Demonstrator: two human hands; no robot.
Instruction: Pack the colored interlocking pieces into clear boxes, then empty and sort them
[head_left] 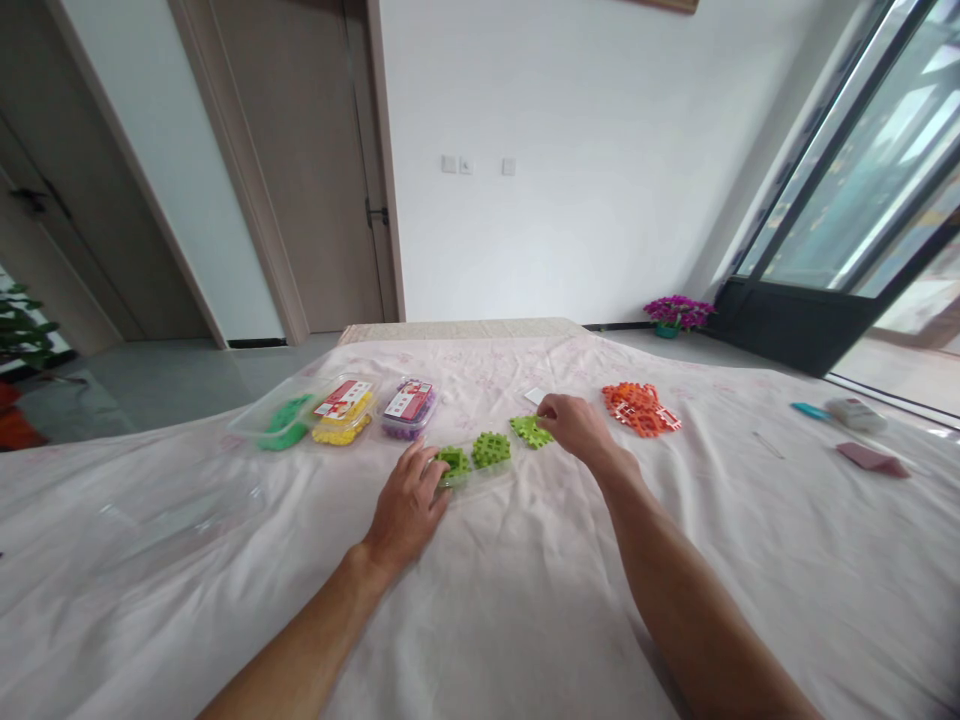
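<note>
My left hand [405, 500] is curled round the left end of a transparent plastic box [480, 482]. Inside that box are lime-green interlocking plastic pieces [491, 449]. To the right of the box my right hand [576, 422] has its fingers bent together at the edge of a small pile of the same lime-green pieces [529, 431]. It seems to pinch one of them, though the fingertips are partly hidden. Beyond my right hand lies a heap of orange interlocking pieces [641, 410].
Lidded boxes of yellow pieces [343, 412] and purple pieces [409, 408] stand at the left, beside a box with green pieces [286, 422]. A transparent lid or tray [180, 515] lies nearer. At the right are a white packet [855, 414] and a pink cloth [874, 460].
</note>
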